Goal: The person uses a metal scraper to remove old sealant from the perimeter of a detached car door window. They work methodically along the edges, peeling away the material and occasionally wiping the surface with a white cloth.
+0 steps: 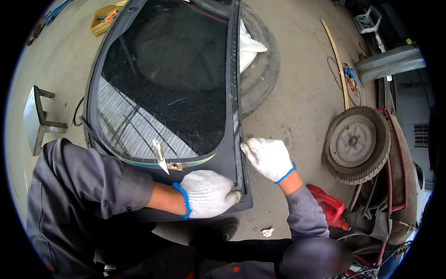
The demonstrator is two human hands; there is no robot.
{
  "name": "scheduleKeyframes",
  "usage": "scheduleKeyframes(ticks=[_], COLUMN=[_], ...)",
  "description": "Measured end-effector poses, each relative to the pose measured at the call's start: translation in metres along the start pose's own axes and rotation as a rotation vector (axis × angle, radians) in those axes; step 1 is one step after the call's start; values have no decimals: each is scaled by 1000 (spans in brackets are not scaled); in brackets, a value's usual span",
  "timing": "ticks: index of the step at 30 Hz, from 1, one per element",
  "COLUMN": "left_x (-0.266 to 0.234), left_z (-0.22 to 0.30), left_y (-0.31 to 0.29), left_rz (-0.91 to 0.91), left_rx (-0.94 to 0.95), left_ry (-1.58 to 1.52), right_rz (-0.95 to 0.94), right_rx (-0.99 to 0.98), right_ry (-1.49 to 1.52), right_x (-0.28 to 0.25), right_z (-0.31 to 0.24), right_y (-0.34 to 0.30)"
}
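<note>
A dark car tailgate (209,163) with a glass window (186,69) lies flat in front of me. Both my hands wear white knitted gloves with blue cuffs. Near the tailgate's lower right corner rests my left hand (206,194), its fingers curled in at the edge; what they hold is hidden. Farther up that side, my right hand (267,157) pinches at the black edge strip (236,100). A folding utility knife (160,156) lies across the lower rim of the window, beside a small metal fitting (175,166).
A tyre (262,88) with white sheeting sits under the tailgate's right side. At right stand a wheel (355,142) and a red plastic can (327,204). A wooden strip (337,60) lies beyond. Leftward are a metal stool (39,118) and a yellow tool box (102,21).
</note>
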State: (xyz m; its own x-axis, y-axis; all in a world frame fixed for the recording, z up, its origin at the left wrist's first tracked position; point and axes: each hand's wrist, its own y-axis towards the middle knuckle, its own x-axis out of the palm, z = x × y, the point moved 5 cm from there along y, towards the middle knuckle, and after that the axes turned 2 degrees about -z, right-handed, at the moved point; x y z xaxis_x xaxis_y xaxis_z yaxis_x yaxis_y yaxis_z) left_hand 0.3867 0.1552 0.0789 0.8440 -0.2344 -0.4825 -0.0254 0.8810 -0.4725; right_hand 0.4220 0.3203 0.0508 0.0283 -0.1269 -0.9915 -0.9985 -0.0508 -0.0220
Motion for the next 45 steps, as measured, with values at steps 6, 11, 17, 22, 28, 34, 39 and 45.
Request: scheduleKeyframes(ticks=[6,11,17,22,28,34,39,45], left_x=[3,7,-57,-65,-143,-173,-153,-146], left_z=[5,6,14,13,-42,-85,-94,-96], left_y=[-3,0,9,27,6,-5,9,18], left_rz=[-32,-110,289,200,628,547,375,423], left_rx=[17,46,85,141,-29,-260,-246,-141], left_ry=[78,147,93,-794,-104,188,252,229], right_rz=[25,148,434,686,231,-173,-299,-152], right_rx=[47,625,840,585,625,-217,-380,-343], right_ry=[25,405,1540,1389,595,190,150,325], right_x=[-11,-59,-69,-73,-52,-64,-37,-30], right_z=[3,62,18,-7,-5,-99,-136,-132], right_y=[-5,-40,-8,29,16,1,-16,-20])
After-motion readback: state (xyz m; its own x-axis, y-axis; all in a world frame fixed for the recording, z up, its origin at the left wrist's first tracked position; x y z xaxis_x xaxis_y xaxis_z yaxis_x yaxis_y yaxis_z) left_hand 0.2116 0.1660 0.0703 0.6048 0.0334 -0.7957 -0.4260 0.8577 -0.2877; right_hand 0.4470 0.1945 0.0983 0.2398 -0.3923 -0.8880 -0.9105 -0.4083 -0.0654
